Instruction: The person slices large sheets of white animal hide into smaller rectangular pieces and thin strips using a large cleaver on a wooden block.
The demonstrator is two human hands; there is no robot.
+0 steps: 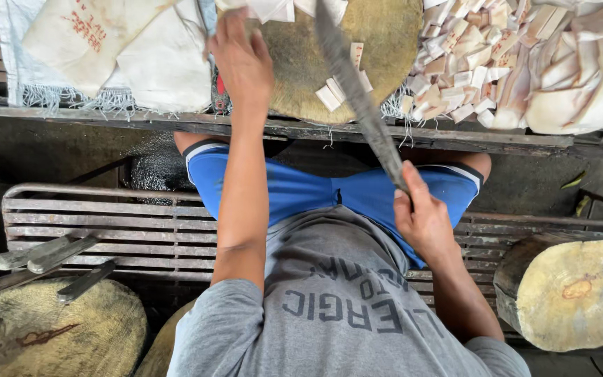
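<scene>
**Long blade held over round chopping block**

Round wooden chopping block [385, 49] sits at top centre on the bench edge, its top cut off by the frame. Pale chopped pieces [469, 63] heap to its right, a few lying on the block. Long knife [357, 98] slants over the block, long axis running from the handle at lower right up to the tip at upper left; tip end blurred. Right hand [423, 220] is closed round the handle, handle itself hidden. Left hand [242, 59] rests at the block's left edge, fingers partly cut off; can't tell whether it holds anything.
</scene>
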